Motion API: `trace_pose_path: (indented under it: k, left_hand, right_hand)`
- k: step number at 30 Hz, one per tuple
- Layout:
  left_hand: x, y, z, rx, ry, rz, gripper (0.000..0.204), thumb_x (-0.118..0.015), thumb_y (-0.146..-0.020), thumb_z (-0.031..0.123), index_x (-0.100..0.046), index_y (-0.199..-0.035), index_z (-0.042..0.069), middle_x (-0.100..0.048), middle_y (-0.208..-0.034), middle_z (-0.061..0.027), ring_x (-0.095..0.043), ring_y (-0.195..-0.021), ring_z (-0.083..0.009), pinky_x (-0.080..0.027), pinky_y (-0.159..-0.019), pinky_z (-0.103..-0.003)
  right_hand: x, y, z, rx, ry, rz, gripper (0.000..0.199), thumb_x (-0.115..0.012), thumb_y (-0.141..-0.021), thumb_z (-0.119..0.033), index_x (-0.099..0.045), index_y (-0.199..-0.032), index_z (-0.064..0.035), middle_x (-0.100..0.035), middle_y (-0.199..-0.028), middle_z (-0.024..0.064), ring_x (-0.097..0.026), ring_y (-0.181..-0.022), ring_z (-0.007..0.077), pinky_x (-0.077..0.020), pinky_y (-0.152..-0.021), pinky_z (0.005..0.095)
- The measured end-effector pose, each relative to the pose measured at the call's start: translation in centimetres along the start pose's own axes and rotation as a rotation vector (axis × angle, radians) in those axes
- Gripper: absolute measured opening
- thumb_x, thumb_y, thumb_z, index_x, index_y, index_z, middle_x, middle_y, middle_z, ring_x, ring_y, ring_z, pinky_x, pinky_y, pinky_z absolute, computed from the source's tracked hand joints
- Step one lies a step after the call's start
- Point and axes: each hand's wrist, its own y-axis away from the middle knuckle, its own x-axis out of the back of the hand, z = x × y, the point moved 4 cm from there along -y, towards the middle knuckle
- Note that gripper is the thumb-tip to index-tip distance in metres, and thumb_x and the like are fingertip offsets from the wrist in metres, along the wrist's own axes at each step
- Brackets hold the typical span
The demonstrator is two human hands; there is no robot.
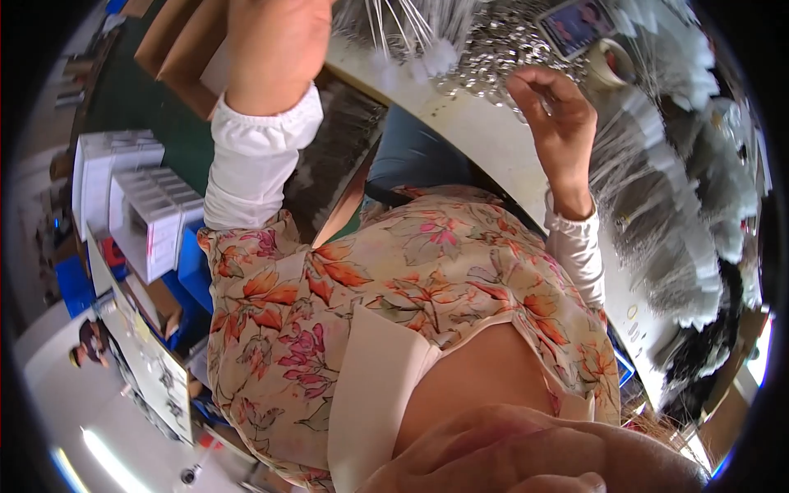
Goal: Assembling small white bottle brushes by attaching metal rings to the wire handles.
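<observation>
My left hand (pixel 279 49) reaches past the upper edge of the head view, so its fingers are out of sight. Closest to it, thin white wire-like stems with pale tufted ends (pixel 411 41) fan out over the table. Beside a heap of small shiny metal pieces (pixel 501 49), my right hand (pixel 559 107) hovers with fingers curled and thumb drawn in toward the fingertips. Whatever lies in that pinch is too small to make out. White elastic-cuffed sleeves cover both forearms.
The pale table (pixel 460 123) runs diagonally. A phone with a lit screen (pixel 575 26) and a cream tape roll (pixel 610 64) lie beyond my right hand. Bundles of white bristly stems (pixel 649 181) crowd the right side. Cardboard boxes (pixel 177 57) and white drawer units (pixel 148 205) stand left.
</observation>
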Motion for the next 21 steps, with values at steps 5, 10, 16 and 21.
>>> trace_pose_path:
  k: [5,10,16,21]
  left_hand:
    - [5.7,1.5,4.7,-0.139,-0.261,0.101,0.017,-0.052,-0.089,0.007,-0.064,-0.091,-0.004,-0.066,-0.096,-0.0166,-0.064,-0.091,-0.0269,-0.049,-0.089,-0.040]
    - [10.1,3.6,7.6,-0.201,-0.347,0.285,0.019,-0.049,-0.091,0.009,-0.063,-0.092,-0.004,-0.065,-0.096,-0.0159,-0.063,-0.092,-0.0272,-0.047,-0.092,-0.040]
    - [15.0,8.6,4.4,-0.013,-0.653,0.480,0.015,-0.049,-0.092,0.014,-0.058,-0.091,0.002,-0.060,-0.078,-0.0057,-0.057,-0.068,-0.0153,-0.047,-0.066,-0.027]
    - [20.1,16.8,-9.7,0.461,-1.085,0.040,0.014,-0.048,-0.092,0.012,-0.059,-0.097,0.007,-0.065,-0.087,-0.0080,-0.064,-0.079,-0.0208,-0.050,-0.065,-0.034]
  right_hand:
    - [-1.7,1.5,2.4,-0.060,0.031,-0.132,0.009,-0.067,-0.079,-0.003,-0.065,-0.087,-0.0004,-0.066,-0.081,0.0044,-0.061,-0.074,0.0096,-0.0477,-0.072,0.0230]
    - [-3.2,2.2,3.2,-0.153,0.008,-0.239,0.010,-0.067,-0.078,0.000,-0.065,-0.088,-0.0002,-0.066,-0.081,0.0037,-0.060,-0.074,0.0087,-0.0480,-0.072,0.0224]
    - [-4.7,2.9,4.2,-0.260,0.073,-0.345,0.009,-0.065,-0.081,-0.003,-0.064,-0.089,0.0019,-0.065,-0.080,0.0037,-0.059,-0.074,0.0086,-0.0473,-0.072,0.0229]
    - [-5.8,4.9,6.1,-0.355,0.086,-0.447,0.010,-0.065,-0.081,-0.005,-0.064,-0.089,0.0015,-0.064,-0.079,0.0029,-0.057,-0.072,0.0079,-0.0463,-0.069,0.0220]
